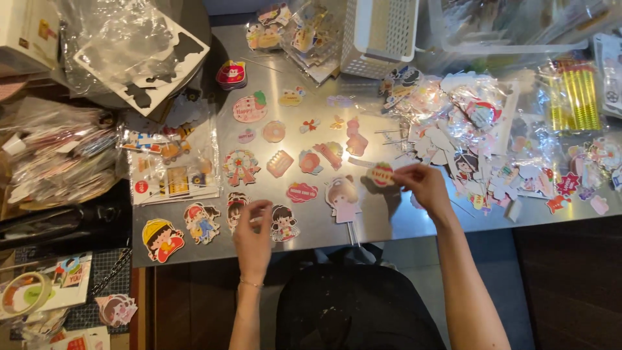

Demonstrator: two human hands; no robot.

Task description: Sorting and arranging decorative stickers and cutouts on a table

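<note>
The surface (pixel 402 227) is a reflective metal sheet, crowded with flat printed paper cut-outs laid face up. At far left, off the metal, lie a roll of tape (pixel 24 293) and stacks of clear-bagged stock (pixel 58 155). Near the front left edge sits a cut-out of a child in a yellow helmet (pixel 162 240), with a second child figure (pixel 201 223) just beside it.

The left hand (pixel 253 236) rests at the front edge, fingers pinched narrow on a small dark-haired figure cut-out (pixel 283 223); whether it is lifted or merely touched cannot be told. To its right lies a larger pale-haired figure on a thin stick (pixel 342 198).

The right hand (pixel 421 185) is raised just above the surface, thumb and fingers closed on a small round red cut-out (pixel 381 174), held by its right edge.

Further right is a loose heap of cut-outs and sticks (pixel 466 149), and a white slotted basket (pixel 379 35) stands at the back.

Judgement: the round piece appears light, thin and easily creased; a grip at the rim, clear of the printed face, suits it best.
</note>
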